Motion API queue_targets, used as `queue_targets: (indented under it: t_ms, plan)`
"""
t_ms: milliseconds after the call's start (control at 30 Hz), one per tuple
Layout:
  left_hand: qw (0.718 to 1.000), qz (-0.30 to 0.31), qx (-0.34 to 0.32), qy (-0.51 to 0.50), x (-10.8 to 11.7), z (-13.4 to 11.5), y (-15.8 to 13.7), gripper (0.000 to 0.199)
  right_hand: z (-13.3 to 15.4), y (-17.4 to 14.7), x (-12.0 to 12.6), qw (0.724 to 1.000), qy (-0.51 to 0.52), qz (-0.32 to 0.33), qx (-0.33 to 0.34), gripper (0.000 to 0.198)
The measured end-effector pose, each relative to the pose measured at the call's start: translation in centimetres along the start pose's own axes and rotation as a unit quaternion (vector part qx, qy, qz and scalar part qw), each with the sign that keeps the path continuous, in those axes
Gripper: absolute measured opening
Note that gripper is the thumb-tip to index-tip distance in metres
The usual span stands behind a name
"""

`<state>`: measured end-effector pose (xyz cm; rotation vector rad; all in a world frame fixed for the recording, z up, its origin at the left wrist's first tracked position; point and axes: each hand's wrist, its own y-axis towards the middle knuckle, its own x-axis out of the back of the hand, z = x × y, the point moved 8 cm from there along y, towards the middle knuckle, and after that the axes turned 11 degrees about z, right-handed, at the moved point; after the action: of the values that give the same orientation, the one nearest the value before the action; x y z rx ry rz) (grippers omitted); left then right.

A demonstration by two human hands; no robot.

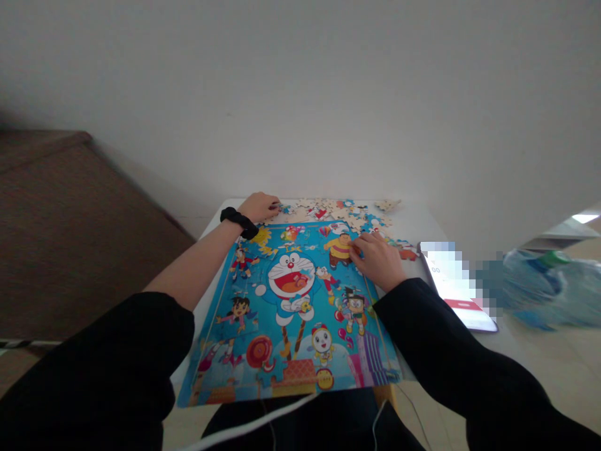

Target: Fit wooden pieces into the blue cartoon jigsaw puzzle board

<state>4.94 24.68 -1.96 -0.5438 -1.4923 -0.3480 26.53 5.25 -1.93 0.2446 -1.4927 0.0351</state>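
A blue cartoon jigsaw puzzle [263, 313] lies on a white table, with a large blue-and-white cat character in its middle. Beyond its top edge spreads a pile of loose puzzle pieces [357, 221], many with the plain wooden side up. My left hand [260, 205], a black scrunchie [239, 222] round its wrist, is at the pile's left end with curled fingers; whatever they grip is hidden. Over the puzzle's upper right, beside the figure in the striped shirt, my right hand [378, 258] has its fingertips pinched together against the surface. What lies between them does not show.
A lit phone [451, 282], partly pixelated, lies on the table [434, 225] to the right. A white cable [263, 426] runs in front of the near edge. Behind the table stands a pale wall; brown furniture [84, 238] is at left, clear plastic wrapping [554, 288] at right.
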Motion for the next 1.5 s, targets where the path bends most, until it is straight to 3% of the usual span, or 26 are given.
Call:
queue_targets:
  t_ms: [200, 267, 300, 333, 433, 500, 567, 667, 767, 1033, 1100, 1167, 1333, 1400, 1500]
  plan:
    - [0.995, -0.065, 0.018, -0.08, 2.1, 0.6, -1.8, 0.036, 0.2, 0.0, 0.0, 1.0, -0.019, 0.006, 0.001, 0.024]
    - [0.979, -0.089, 0.007, -0.182, 3.1, -0.4, -3.2, 0.039, 0.4, -0.1, 0.2, 1.0, -0.02, -0.004, 0.01, 0.025]
    - [0.945, -0.1, -0.01, -0.311, 3.4, -1.0, -4.0, 0.04, 0.5, -0.1, 0.5, 1.0, -0.014, -0.016, 0.016, 0.026]
    - [0.891, -0.092, -0.03, -0.444, 3.3, -1.9, -4.8, 0.038, 0.6, -0.2, 0.9, 0.999, 0.001, -0.032, 0.02, 0.026]
    - [0.754, 0.029, -0.063, -0.653, 1.5, -6.6, -7.0, 0.022, 0.4, -0.6, 2.3, 0.99, 0.114, -0.08, 0.011, 0.028]
    - [0.701, 0.113, -0.073, -0.7, 0.0, -9.7, -8.5, 0.014, 0.3, -0.6, 2.4, 0.967, 0.245, -0.066, 0.014, 0.029]
    - [0.669, 0.17, -0.083, -0.719, -1.1, -12.1, -9.4, 0.01, 0.8, -0.4, 1.8, 0.926, 0.375, -0.021, 0.034, 0.03]
    - [0.655, 0.224, -0.099, -0.715, -2.5, -14.4, -9.7, 0.01, 1.7, -0.2, 0.8, 0.869, 0.49, 0.029, 0.064, 0.028]
    - [0.671, 0.23, -0.105, -0.697, -3.5, -15.1, -9.4, 0.016, 1.9, 0.0, -0.2, 0.842, 0.533, 0.051, 0.066, 0.026]
    - [0.743, 0.195, -0.118, -0.63, -3.8, -14.9, -9.3, 0.025, 1.2, 0.3, -1.2, 0.838, 0.54, 0.059, 0.038, 0.02]
    - [0.744, 0.19, -0.113, -0.631, -3.7, -14.9, -9.4, 0.024, 1.1, 0.3, -1.1, 0.842, 0.535, 0.059, 0.036, 0.02]
    - [0.722, 0.191, -0.102, -0.657, -3.8, -15.0, -9.4, 0.021, 1.1, 0.3, -1.0, 0.842, 0.535, 0.057, 0.036, 0.021]
    - [0.605, 0.207, -0.055, -0.767, -4.3, -14.8, -9.6, 0.005, 0.5, 0.3, -0.6, 0.84, 0.54, 0.039, 0.032, 0.02]
    - [0.584, 0.208, -0.042, -0.783, -4.5, -14.5, -9.5, 0.014, 0.2, 0.3, -0.5, 0.836, 0.547, 0.035, 0.025, 0.021]
    - [0.577, 0.216, -0.048, -0.786, -4.6, -14.2, -9.5, 0.029, -0.1, 0.3, -0.6, 0.836, 0.548, 0.036, 0.015, 0.02]
